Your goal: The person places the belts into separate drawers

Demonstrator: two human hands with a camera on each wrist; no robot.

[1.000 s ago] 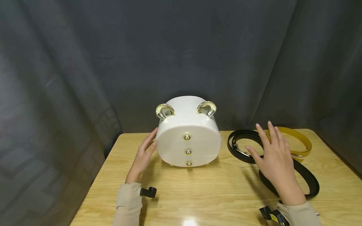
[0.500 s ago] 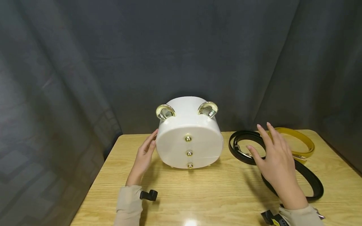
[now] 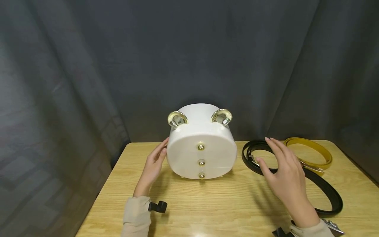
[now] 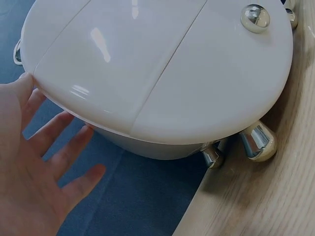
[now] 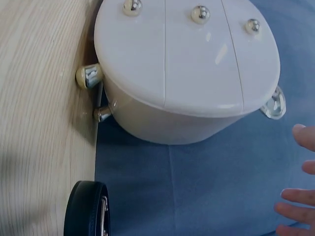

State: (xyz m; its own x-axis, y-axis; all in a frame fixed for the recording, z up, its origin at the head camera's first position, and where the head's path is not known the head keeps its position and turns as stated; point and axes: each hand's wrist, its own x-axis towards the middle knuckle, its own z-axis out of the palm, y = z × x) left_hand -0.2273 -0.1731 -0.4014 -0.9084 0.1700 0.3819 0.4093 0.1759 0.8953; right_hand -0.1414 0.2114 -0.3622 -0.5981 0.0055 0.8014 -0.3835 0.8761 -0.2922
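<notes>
A glossy white oval box [image 3: 185,156] stands on small gold feet, with gold ear shapes on top and three gold knobs down its front. Seams between its drawers show in the left wrist view, all flush. My left hand [image 3: 152,168] touches the box's left side, thumb at the front rim and fingers spread along the side, as the left wrist view shows. To the right of the box, my right hand [image 3: 287,179] is held in the air above the belts, fingers extended and holding nothing. Its fingers [image 5: 298,196] appear apart from the box in the right wrist view.
Right of the box lie a coiled black belt [image 3: 245,156], another black belt loop [image 3: 333,194] and a yellow belt [image 3: 327,156]. A silver buckle [image 3: 333,225] shows beside the right sleeve. Behind the wooden table [image 3: 183,210] hangs a dark curtain [image 3: 189,65].
The right hand has turned slightly and its fingers have come closer together. The left hand stays at the box. The whole head view has shifted a little.
</notes>
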